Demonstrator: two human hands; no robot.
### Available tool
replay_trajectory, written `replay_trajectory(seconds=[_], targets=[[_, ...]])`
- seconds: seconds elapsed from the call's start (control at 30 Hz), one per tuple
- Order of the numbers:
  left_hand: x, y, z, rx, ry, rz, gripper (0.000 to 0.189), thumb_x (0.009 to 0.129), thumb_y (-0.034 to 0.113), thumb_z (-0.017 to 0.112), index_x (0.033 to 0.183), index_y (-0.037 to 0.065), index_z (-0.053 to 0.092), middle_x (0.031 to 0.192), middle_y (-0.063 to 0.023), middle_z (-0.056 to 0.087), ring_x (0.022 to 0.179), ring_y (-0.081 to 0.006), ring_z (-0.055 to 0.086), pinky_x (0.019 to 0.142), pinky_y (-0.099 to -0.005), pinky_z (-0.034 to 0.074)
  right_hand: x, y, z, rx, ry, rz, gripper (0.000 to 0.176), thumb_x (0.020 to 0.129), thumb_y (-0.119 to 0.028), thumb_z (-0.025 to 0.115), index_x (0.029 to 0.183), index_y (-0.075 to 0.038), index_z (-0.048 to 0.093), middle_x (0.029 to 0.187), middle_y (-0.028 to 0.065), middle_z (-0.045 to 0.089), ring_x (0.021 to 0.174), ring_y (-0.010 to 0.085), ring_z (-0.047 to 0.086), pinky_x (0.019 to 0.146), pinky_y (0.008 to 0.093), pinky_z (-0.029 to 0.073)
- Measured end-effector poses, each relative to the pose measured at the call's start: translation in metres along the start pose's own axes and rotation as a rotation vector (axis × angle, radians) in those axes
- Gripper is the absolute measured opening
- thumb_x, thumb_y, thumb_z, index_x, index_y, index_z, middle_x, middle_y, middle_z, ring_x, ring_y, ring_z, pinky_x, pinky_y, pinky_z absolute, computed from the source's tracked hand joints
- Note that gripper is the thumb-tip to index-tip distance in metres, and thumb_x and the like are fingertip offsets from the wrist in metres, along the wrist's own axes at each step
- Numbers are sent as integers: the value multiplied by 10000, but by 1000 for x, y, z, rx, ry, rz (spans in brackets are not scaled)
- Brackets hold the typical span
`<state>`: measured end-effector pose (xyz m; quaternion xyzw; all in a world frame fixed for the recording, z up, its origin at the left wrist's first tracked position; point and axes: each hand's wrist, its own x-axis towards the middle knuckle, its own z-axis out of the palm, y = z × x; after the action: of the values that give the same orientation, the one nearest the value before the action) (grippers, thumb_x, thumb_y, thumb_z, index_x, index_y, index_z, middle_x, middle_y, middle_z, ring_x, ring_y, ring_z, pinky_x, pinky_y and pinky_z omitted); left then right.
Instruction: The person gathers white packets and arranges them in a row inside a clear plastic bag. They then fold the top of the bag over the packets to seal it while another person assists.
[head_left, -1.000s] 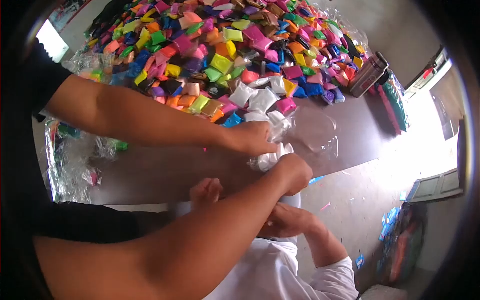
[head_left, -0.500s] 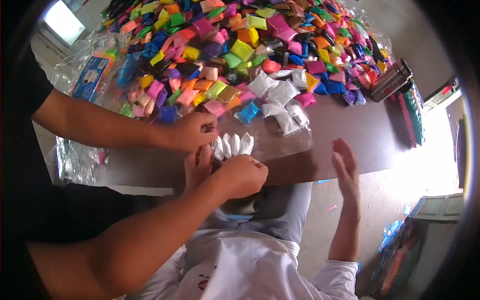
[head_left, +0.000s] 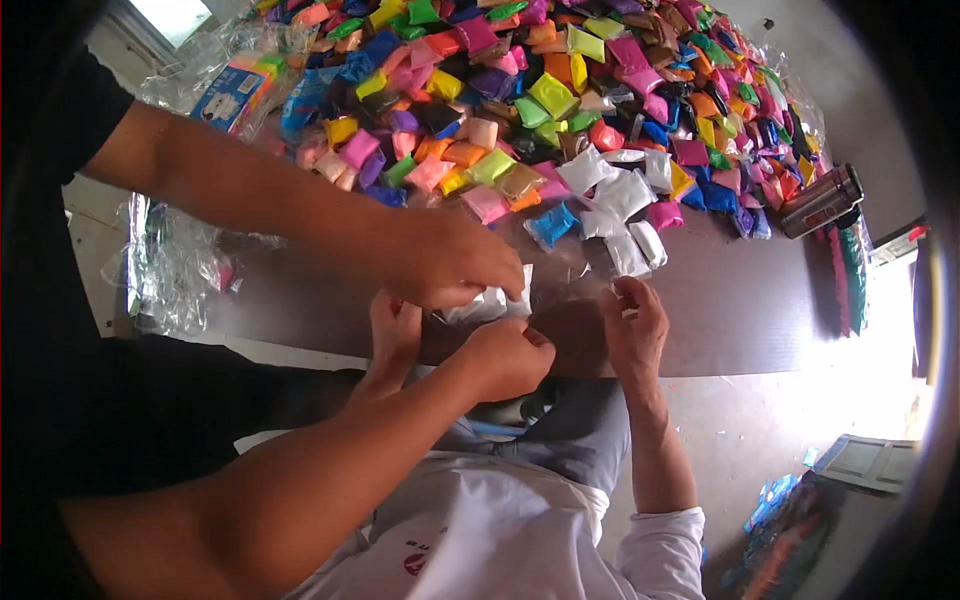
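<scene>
Mid-frame, left hand (head_left: 395, 333) and right hand (head_left: 637, 328), neither grip discernible, flank a co-worker's two hands (head_left: 503, 360) and at least two white packets (head_left: 487, 307); one blue packet (head_left: 551, 226) lies above.

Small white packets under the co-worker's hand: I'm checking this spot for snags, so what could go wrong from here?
Hands may bump: the co-worker's hands are between the wearer's left hand and right hand, close to the left one.
Packets may fall: the small white packets lie near the front edge of the table.
Colours may mix: the other white packets lie against the multicoloured heap.
</scene>
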<state>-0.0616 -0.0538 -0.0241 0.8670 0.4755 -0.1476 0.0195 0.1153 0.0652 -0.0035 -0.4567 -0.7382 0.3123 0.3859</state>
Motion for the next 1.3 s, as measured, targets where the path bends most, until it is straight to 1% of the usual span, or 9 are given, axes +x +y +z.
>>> replay_trajectory(seconds=[0.1,0.2,0.33,0.43,0.57,0.73,0.83,1.13,1.3], targets=[[9,11,68,60,392,-148,139,833,117,528,894,51,634,849,-37,604,865,-178,602,710,-305,491,-1,-7,-2,18,4,76,168,845,-106,668,974,-2,645,874,121,637,731,207,620,663,333,500],[2,9,11,-794,106,-449,136,856,130,496,903,51,596,870,-48,599,885,-182,599,758,-306,476,2,-1,-9,4,9,42,154,846,-104,666,959,0,646,865,122,637,728,202,618,662,324,499],[-3,5,-21,-816,-8,-510,184,869,202,471,898,50,570,941,-133,620,919,-282,610,816,-373,479,14,26,-30,-70,117,63,151,856,-113,656,955,0,643,859,122,639,716,201,617,661,319,496],[-6,3,-12,-772,-48,-446,231,854,249,466,904,45,563,997,-209,642,940,-397,624,833,-452,494,33,36,-51,-165,255,71,151,863,-118,645,962,-4,642,865,121,641,724,202,617,661,313,488],[-3,20,109,33,313,-234,97,850,145,577,880,62,617,899,-60,610,900,-185,591,833,-340,488,64,44,-62,-121,158,111,208,843,-169,673,989,-22,650,899,116,650,773,209,625,695,321,495],[-17,4,1,662,167,42,125,830,157,603,869,62,673,890,-69,603,907,-197,586,898,-355,486,84,36,-47,-286,-44,-53,404,787,-311,726,1088,-57,632,1082,147,651,1044,324,597,888,424,459],[-16,-11,-53,460,-49,261,135,839,169,602,818,55,671,858,-61,618,892,-199,593,879,-355,492,86,38,-33,-376,-93,18,396,794,-304,712,1105,-77,618,1055,144,656,1039,333,592,878,430,460],[-7,-11,-50,359,238,118,151,776,198,599,708,128,713,708,-34,627,789,-201,594,901,-339,466,80,41,-39,-194,74,149,307,803,-270,683,1024,-66,624,915,134,668,846,324,628,753,418,485],[-4,-15,-52,304,172,337,143,738,164,606,634,130,697,649,-72,593,727,-213,602,840,-317,481,58,16,-34,-203,66,110,292,808,-239,682,1029,-58,620,909,127,660,882,321,625,779,414,486]])
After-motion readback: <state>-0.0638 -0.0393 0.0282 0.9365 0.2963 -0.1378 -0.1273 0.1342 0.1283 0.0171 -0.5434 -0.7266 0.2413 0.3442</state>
